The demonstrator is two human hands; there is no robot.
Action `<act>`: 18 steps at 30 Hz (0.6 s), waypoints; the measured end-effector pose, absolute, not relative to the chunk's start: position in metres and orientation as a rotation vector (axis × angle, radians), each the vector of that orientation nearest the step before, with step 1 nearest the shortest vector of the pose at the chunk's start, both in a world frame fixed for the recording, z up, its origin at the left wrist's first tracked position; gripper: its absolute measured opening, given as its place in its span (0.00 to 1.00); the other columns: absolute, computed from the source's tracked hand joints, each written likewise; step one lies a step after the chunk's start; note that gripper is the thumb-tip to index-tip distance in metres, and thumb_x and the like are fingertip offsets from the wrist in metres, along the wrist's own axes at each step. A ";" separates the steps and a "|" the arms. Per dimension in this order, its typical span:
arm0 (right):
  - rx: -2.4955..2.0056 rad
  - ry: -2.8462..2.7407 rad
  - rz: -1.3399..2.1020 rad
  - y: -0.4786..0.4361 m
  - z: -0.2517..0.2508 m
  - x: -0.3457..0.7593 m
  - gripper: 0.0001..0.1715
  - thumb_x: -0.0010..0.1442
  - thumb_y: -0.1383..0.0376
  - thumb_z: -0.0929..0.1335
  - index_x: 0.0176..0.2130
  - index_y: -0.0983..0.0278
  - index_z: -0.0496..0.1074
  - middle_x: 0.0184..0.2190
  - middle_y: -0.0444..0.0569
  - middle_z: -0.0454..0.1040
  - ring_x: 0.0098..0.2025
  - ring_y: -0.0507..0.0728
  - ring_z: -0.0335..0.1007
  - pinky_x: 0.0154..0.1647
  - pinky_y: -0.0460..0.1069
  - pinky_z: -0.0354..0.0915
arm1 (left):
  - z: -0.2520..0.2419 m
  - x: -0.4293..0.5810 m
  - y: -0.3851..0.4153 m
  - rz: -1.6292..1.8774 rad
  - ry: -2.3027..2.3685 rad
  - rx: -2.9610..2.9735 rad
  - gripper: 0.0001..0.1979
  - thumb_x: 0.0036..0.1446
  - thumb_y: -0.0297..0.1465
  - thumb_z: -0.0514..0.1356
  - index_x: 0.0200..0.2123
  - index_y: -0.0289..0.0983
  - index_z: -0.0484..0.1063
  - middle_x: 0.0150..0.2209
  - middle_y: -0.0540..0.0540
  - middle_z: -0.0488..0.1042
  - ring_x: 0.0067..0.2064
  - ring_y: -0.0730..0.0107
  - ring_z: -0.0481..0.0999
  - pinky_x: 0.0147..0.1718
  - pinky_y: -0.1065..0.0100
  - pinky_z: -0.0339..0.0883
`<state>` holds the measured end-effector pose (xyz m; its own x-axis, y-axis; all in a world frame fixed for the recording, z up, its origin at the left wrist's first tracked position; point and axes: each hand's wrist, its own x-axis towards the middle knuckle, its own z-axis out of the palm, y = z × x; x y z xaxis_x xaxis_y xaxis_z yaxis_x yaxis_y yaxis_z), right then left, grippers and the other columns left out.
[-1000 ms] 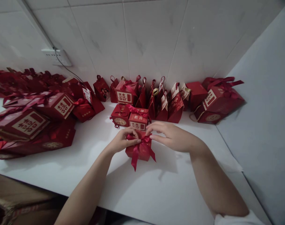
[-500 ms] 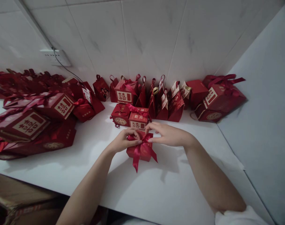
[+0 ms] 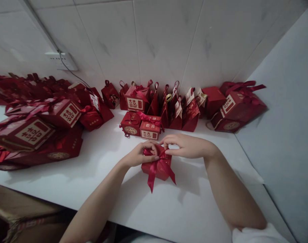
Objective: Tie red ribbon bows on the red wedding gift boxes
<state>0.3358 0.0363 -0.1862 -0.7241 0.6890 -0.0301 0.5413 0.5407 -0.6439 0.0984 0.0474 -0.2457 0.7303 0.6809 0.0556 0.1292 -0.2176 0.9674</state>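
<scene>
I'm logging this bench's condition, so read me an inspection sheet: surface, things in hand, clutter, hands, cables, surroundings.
Surface: white table, no spill seen.
Things in hand: small red box, ribbon in a bow on top.
Clutter: red boxes stacked at left; more along the wall.
Hands: left hand pinches the ribbon; right hand has fingertips on its other side.
Cables: one dark cable, passing the wall socket; lower end hidden.
Surroundings: tiled wall behind; cardboard below the table's near edge.

It's dim in here, and soft gray shadows lie on the white table beside the ribboned gift box.
</scene>
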 end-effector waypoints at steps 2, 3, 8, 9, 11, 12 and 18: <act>-0.999 -2.540 1.018 0.038 -0.187 0.331 0.09 0.64 0.62 0.65 0.40 0.62 0.74 0.42 0.49 0.74 0.42 0.56 0.70 0.44 0.50 0.63 | -0.247 0.098 0.048 0.585 0.650 1.753 0.10 0.54 0.36 0.66 0.29 0.35 0.73 0.42 0.42 0.74 0.45 0.61 0.73 0.47 0.62 0.65; -0.993 -2.525 1.034 0.039 -0.188 0.329 0.09 0.64 0.62 0.65 0.41 0.63 0.73 0.42 0.49 0.74 0.42 0.56 0.69 0.44 0.50 0.63 | -0.248 0.098 0.048 0.584 0.651 1.757 0.10 0.54 0.36 0.66 0.29 0.35 0.73 0.42 0.42 0.74 0.45 0.61 0.73 0.47 0.61 0.65; -1.077 -2.442 0.996 0.045 -0.196 0.323 0.06 0.62 0.62 0.66 0.35 0.63 0.69 0.34 0.45 0.71 0.35 0.54 0.65 0.37 0.48 0.60 | -0.252 0.098 0.048 0.579 0.665 1.768 0.12 0.54 0.38 0.66 0.29 0.35 0.72 0.42 0.42 0.73 0.45 0.61 0.72 0.49 0.60 0.64; -1.091 -2.406 1.019 0.045 -0.197 0.323 0.05 0.61 0.63 0.67 0.35 0.63 0.69 0.33 0.44 0.71 0.34 0.53 0.65 0.36 0.48 0.59 | -0.252 0.098 0.048 0.578 0.661 1.764 0.11 0.54 0.37 0.66 0.29 0.35 0.72 0.42 0.42 0.73 0.45 0.61 0.72 0.49 0.60 0.64; -1.082 -2.314 1.093 0.045 -0.198 0.322 0.04 0.60 0.64 0.68 0.36 0.62 0.68 0.32 0.43 0.72 0.33 0.52 0.65 0.35 0.47 0.59 | -0.252 0.098 0.047 0.576 0.652 1.757 0.11 0.54 0.37 0.66 0.29 0.35 0.72 0.42 0.42 0.73 0.45 0.62 0.73 0.48 0.62 0.64; -1.065 -2.273 1.124 0.044 -0.198 0.322 0.04 0.59 0.65 0.68 0.37 0.62 0.67 0.33 0.43 0.72 0.33 0.52 0.65 0.34 0.46 0.59 | -0.252 0.098 0.047 0.574 0.650 1.758 0.10 0.54 0.36 0.66 0.29 0.35 0.72 0.42 0.43 0.73 0.45 0.63 0.73 0.48 0.63 0.64; -1.052 -2.209 1.187 0.044 -0.201 0.323 0.07 0.58 0.66 0.69 0.39 0.62 0.68 0.29 0.41 0.69 0.30 0.51 0.64 0.32 0.46 0.60 | -0.250 0.099 0.045 0.539 0.605 1.762 0.09 0.54 0.33 0.66 0.28 0.35 0.72 0.42 0.43 0.72 0.43 0.65 0.72 0.47 0.64 0.64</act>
<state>0.3229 0.0444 -0.2007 -0.6260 0.7798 0.0099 0.4224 0.3497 -0.8362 0.0989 0.0452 -0.2496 0.7625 0.6448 0.0525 0.1261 -0.2277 0.9655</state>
